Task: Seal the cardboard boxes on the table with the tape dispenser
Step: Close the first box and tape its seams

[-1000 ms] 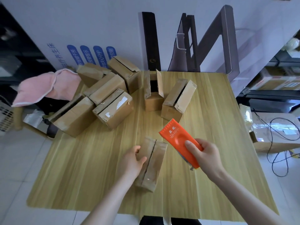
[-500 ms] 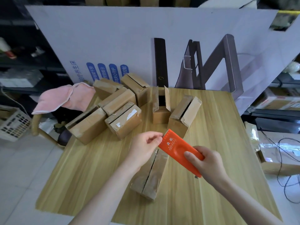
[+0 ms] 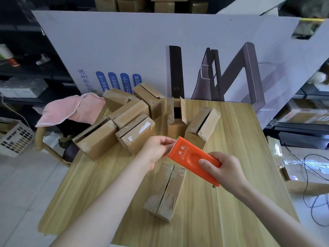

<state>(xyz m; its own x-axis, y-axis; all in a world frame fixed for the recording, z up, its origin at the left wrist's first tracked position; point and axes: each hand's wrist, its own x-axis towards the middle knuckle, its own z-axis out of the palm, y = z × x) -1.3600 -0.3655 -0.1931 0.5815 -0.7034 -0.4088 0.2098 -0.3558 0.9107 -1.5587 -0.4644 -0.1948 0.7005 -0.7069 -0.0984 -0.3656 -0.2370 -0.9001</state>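
A person stands at a light wooden table (image 3: 231, 202), seen from their own head looking down at both bare arms. The landmark is a small cardboard box (image 3: 164, 190) lying near the table's front edge, its two top flaps closed with the seam between them untaped. Just above that box, the right hand (image 3: 225, 171) is clamped around the rear of an orange tape dispenser (image 3: 191, 157), thumb pressed on its top face. The left hand (image 3: 156, 150), which a second ago rested flat on the box, has lifted off and now pinches at the dispenser's toothed front edge, thumb and fingertips together (probably on the tape end, though no tape is visible). That suggests the person is drawing out tape before laying it along the seam, so sealing has not yet begun. Beyond the box, toward the far edge, a cluster of other cardboard boxes (image 3: 135, 136) waits, several with open flaps.
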